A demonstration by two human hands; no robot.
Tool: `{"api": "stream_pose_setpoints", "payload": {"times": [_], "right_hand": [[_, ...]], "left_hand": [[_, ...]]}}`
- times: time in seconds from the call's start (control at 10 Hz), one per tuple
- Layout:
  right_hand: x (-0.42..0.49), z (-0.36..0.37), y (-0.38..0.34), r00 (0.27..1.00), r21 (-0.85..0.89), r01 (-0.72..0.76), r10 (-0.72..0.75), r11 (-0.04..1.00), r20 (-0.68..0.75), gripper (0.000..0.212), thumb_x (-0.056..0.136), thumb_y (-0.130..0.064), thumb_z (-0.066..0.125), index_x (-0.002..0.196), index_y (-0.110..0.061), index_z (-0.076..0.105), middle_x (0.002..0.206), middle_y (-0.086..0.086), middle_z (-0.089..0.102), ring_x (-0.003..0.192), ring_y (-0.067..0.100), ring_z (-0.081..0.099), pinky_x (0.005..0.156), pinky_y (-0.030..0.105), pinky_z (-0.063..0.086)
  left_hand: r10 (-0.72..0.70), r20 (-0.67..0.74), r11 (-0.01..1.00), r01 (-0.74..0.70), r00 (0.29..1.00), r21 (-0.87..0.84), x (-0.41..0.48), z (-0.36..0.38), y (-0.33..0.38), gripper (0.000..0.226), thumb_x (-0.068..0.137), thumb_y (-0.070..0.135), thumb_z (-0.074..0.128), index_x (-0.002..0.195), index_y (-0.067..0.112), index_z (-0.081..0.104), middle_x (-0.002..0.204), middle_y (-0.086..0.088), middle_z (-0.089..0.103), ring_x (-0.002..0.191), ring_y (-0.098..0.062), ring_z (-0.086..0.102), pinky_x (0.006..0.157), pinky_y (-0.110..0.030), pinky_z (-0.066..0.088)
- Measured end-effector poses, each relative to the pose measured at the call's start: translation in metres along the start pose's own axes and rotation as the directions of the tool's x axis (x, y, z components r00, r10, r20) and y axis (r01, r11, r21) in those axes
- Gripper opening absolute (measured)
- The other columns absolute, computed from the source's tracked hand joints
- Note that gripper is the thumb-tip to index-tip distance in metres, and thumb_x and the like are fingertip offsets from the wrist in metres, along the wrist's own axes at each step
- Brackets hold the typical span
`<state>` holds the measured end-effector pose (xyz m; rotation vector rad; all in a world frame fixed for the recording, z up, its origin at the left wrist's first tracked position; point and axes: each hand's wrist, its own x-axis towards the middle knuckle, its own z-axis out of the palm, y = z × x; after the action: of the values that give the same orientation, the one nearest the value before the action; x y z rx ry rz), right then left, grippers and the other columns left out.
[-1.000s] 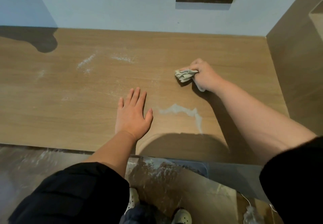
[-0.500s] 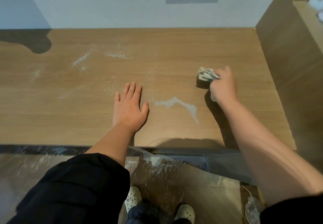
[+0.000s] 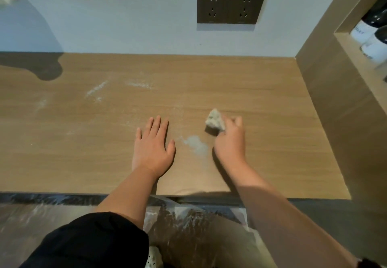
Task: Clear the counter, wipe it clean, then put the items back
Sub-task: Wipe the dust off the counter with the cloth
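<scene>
In the head view, the wiping step is under way. A crumpled grey cloth [image 3: 215,120] is gripped in the curled fingers of the right hand [image 3: 229,140] and held on the wooden tabletop [image 3: 261,104], just beyond and to the right of a white smear [image 3: 195,144]. The left hand [image 3: 151,149] is laid flat, fingers straight and spread, holding nothing, just left of that smear.

For a good result, the cloth should be pressed down firmly and drawn across the smear in overlapping strokes, with the powder gathered into the cloth and not pushed off the near edge. The faint powder streaks [image 3: 96,91] further left and toward the wall would be taken afterwards, with the left hand lifted out of the way.

Compared with half a second ago, the cloth has been brought leftward and nearer, closer to the left hand. The smear's long curved tail is no longer seen; whether it was wiped or is covered by the right hand cannot be told. The left hand has been kept in place.
</scene>
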<state>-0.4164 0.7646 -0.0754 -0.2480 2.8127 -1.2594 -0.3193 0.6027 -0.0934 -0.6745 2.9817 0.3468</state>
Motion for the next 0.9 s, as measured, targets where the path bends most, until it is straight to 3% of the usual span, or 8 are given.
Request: {"api": "stream_pose_setpoints", "payload": {"times": [0.1,0.2,0.4,0.5,0.6,0.7,0.8,0.9], "right_hand": [[0.042,-0.012,0.012,1.000,-0.194,-0.016,0.013,0.981,-0.012,0.056,0.082,0.009,0.041,0.133,-0.009,0.055,0.116,0.013,0.044,0.111,0.030,0.041,0.096,0.030,0.034],[0.042,0.003,0.011,0.981,-0.337,0.154,-0.103,0.929,0.162,0.059,0.080,0.006,0.046,0.136,-0.012,0.052,0.120,0.013,0.044,0.111,0.031,0.041,0.095,0.037,0.038],[0.012,0.014,0.002,0.901,-0.159,0.350,-0.286,0.923,0.326,0.062,0.084,0.011,0.045,0.140,-0.015,0.047,0.116,0.002,0.044,0.107,0.019,0.040,0.094,0.030,0.039],[0.044,-0.001,0.000,0.976,0.009,0.147,-0.146,0.989,0.164,0.053,0.086,0.010,0.042,0.131,-0.014,0.057,0.116,0.008,0.046,0.108,0.027,0.049,0.093,0.025,0.038],[0.102,-0.030,0.009,0.996,-0.164,-0.005,-0.009,0.986,-0.089,0.051,0.085,0.005,0.044,0.130,-0.015,0.059,0.124,0.016,0.044,0.115,0.034,0.044,0.101,0.033,0.036],[0.111,-0.026,0.024,0.994,-0.413,-0.105,0.093,0.905,-0.049,0.046,0.091,-0.002,0.045,0.135,-0.016,0.053,0.128,0.014,0.042,0.118,0.033,0.039,0.101,0.039,0.036],[0.079,0.000,0.020,0.994,-0.485,0.113,-0.092,0.867,0.066,0.057,0.084,0.003,0.049,0.139,-0.015,0.047,0.121,0.013,0.043,0.111,0.032,0.040,0.092,0.039,0.037],[0.045,0.016,0.011,0.945,-0.423,0.322,-0.257,0.847,0.204,0.066,0.080,0.006,0.050,0.143,-0.016,0.042,0.117,0.010,0.043,0.107,0.028,0.039,0.088,0.036,0.035]], "left_hand": [[0.007,-0.009,1.000,-0.007,1.000,-0.019,0.000,-0.001,0.000,0.060,0.101,0.039,0.029,0.156,0.021,0.013,0.164,-0.001,0.002,0.150,-0.016,-0.004,0.122,-0.044,0.001],[0.009,-0.012,1.000,-0.009,1.000,-0.020,-0.001,0.000,0.000,0.060,0.101,0.038,0.029,0.156,0.021,0.014,0.164,-0.001,0.003,0.150,-0.017,-0.004,0.122,-0.044,0.002],[-0.001,-0.005,1.000,0.001,1.000,-0.010,0.000,-0.001,0.001,0.060,0.101,0.038,0.028,0.156,0.021,0.013,0.164,-0.001,0.002,0.150,-0.016,-0.005,0.122,-0.044,0.001],[-0.001,-0.009,1.000,0.001,1.000,-0.017,-0.001,-0.001,0.001,0.060,0.101,0.038,0.029,0.156,0.021,0.013,0.164,-0.001,0.002,0.150,-0.016,-0.005,0.122,-0.044,0.001],[0.001,-0.009,1.000,-0.001,1.000,-0.012,0.000,-0.001,0.002,0.060,0.101,0.039,0.028,0.156,0.021,0.013,0.164,-0.001,0.002,0.150,-0.016,-0.005,0.122,-0.044,0.000],[-0.004,0.004,1.000,0.004,1.000,-0.004,-0.001,-0.002,0.003,0.060,0.101,0.040,0.027,0.156,0.021,0.012,0.164,-0.001,0.001,0.150,-0.016,-0.006,0.122,-0.043,-0.001],[-0.006,0.013,1.000,0.006,1.000,0.004,-0.001,-0.003,0.002,0.061,0.101,0.041,0.025,0.156,0.022,0.010,0.164,0.000,0.000,0.150,-0.016,-0.007,0.122,-0.043,-0.001],[-0.004,0.014,1.000,0.004,1.000,0.021,-0.001,-0.002,0.002,0.061,0.101,0.042,0.024,0.156,0.022,0.009,0.164,0.000,-0.001,0.150,-0.016,-0.008,0.122,-0.044,0.000]]}}
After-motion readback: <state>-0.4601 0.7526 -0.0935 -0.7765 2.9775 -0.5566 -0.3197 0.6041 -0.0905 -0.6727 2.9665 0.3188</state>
